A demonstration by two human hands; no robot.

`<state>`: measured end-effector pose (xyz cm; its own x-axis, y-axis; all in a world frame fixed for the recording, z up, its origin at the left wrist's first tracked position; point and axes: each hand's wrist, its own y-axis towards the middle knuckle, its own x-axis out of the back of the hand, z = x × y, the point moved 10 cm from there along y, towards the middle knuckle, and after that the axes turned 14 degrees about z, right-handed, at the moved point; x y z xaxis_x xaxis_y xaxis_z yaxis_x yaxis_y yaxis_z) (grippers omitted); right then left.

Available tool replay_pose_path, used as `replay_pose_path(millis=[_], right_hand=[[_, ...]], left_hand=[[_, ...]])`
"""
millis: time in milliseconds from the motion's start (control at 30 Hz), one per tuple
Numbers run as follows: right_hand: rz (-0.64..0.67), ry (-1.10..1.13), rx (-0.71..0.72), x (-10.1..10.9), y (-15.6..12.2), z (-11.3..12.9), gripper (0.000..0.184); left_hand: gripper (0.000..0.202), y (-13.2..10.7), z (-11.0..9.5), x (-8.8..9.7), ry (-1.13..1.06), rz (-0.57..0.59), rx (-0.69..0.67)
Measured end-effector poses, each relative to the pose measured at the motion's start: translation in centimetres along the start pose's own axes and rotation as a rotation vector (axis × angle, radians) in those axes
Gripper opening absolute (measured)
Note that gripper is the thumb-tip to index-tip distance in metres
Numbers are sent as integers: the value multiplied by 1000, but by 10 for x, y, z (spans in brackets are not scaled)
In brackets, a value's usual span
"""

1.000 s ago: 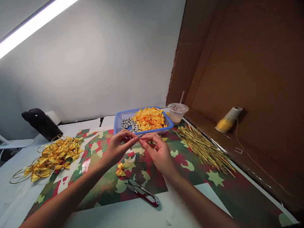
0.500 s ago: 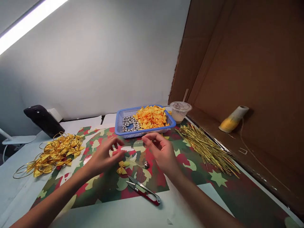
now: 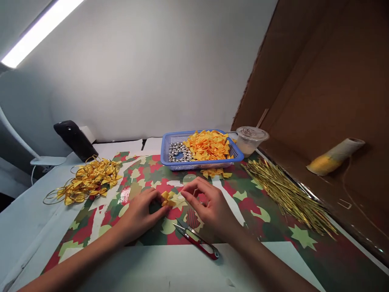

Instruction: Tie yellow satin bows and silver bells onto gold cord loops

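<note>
A small yellow ribbon bow point(image 3: 167, 198) lies on the camouflage-printed paper point(image 3: 252, 202), and my left hand point(image 3: 140, 213) presses its fingertips against the bow's left side. A thin gold wire point(image 3: 183, 200) runs from the bow toward my right hand point(image 3: 212, 209), whose fingers curl just beside the bow. Whether that hand grips the wire is hard to see. A tiny silver bell point(image 3: 201, 202) seems partly hidden by my right fingers. Red-handled thread snips point(image 3: 194, 239) lie below my hands, touching neither.
A blue plastic basket point(image 3: 202, 165) holds silver bells and yellow ribbon bows. Loose bows point(image 3: 214, 173) lie in front of it. A heap of finished wired bows point(image 3: 91, 179) is left, gold wire ties point(image 3: 287, 196) right. A plastic cup point(image 3: 251, 140), spool point(image 3: 334, 157) and cardboard wall stand behind.
My hands have come down from above the paper to the bow, and my left fingers now touch it. The whole scene has shifted right in the view as my head turned.
</note>
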<state>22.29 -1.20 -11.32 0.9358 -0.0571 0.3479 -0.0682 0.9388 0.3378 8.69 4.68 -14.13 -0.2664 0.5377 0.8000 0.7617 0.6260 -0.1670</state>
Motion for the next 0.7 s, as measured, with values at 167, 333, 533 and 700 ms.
replay_pose_path(millis=[167, 333, 533, 700], right_hand=[[128, -193, 93, -26, -3, 6, 12], [134, -264, 117, -34, -5, 6, 12], [83, -264, 111, -31, -10, 9, 10], [81, -251, 49, -29, -13, 5, 11]], left_hand=[[24, -2, 6, -3, -260, 26, 1], [22, -6, 11, -9, -514, 28, -28], [22, -7, 27, -22, -912, 18, 42], [20, -6, 33, -42, -1015, 224, 213]])
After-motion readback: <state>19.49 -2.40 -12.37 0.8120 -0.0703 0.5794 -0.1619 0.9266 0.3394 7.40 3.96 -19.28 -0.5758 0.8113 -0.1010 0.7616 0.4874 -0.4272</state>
